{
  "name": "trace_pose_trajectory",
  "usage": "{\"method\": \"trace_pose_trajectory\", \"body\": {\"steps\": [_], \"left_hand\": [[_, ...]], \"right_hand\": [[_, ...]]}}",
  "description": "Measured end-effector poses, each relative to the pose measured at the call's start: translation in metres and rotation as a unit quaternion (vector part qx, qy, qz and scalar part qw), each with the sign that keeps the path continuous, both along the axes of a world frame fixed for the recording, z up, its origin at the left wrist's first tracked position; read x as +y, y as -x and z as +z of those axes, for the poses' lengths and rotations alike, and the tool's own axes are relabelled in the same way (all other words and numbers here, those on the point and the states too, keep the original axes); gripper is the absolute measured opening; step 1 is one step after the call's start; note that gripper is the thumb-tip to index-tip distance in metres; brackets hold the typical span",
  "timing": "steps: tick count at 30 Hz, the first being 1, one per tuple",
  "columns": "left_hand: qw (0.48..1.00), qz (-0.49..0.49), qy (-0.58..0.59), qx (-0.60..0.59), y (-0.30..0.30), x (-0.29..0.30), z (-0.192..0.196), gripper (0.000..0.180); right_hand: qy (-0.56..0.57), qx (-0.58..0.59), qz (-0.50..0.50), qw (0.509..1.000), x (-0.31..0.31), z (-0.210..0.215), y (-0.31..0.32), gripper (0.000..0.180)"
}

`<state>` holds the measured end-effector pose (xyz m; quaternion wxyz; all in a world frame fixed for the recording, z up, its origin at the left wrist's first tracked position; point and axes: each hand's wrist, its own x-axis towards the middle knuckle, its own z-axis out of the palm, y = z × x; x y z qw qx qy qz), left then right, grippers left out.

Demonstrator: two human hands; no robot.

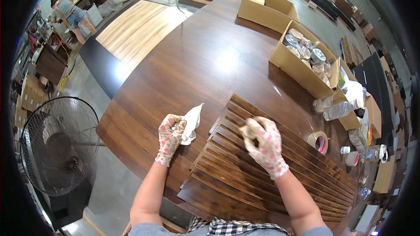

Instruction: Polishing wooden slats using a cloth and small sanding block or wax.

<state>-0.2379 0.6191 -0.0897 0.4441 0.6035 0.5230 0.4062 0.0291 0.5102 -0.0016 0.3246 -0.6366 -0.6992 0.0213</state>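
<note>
the dark brown bench [153,87] spreads in front of you and carries everything you are working with. on its near side, toward your right, lies the ribbed wooden panel [243,170], its dark strips running from upper left down to lower right. your right hand [264,145] is the nearer one: it is over the panel's upper part, fingers curled in, with the strips slanting below and to either side of it. it is blurred, so you cannot tell whether it grips anything or presses on the wood. your left hand [170,134] sits beyond the panel's left end, apart from it, fingers closed in a pinch. that pinch holds the crumpled white sheet [191,124], cloth or paper, which sticks out on the side facing the panel.
</note>
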Motion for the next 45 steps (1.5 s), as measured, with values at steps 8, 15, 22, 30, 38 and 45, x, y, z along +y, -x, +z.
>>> {"method": "trace_pose_trajectory", "body": {"steps": [8,15,22,30,38,45], "left_hand": [[0.999,-0.017,0.001,-0.034,-0.008,0.008,-0.008,0.008],[0.999,0.008,-0.006,-0.038,0.013,0.013,-0.025,0.016],[0.991,-0.08,-0.079,-0.068,-0.044,0.004,0.048,0.009],[0.899,-0.33,-0.267,0.112,-0.134,-0.039,0.084,0.02],[0.829,-0.417,-0.316,0.199,-0.196,-0.079,0.08,0.025],[0.813,-0.4,-0.352,0.235,-0.207,-0.092,0.073,0.025]], "right_hand": [[-0.016,0.022,0.025,0.999,0.032,0.0,0.024,0.043],[0.076,-0.011,-0.1,0.992,-0.094,0.013,-0.053,0.033],[0.023,0.004,-0.152,0.988,-0.12,0.025,-0.059,0.032],[0.043,-0.049,-0.161,0.985,-0.156,0.006,-0.089,0.031],[0.033,0.078,-0.253,0.964,-0.21,0.022,-0.115,0.024],[0.061,-0.125,-0.316,0.939,-0.289,0.003,-0.176,0.028]]}}
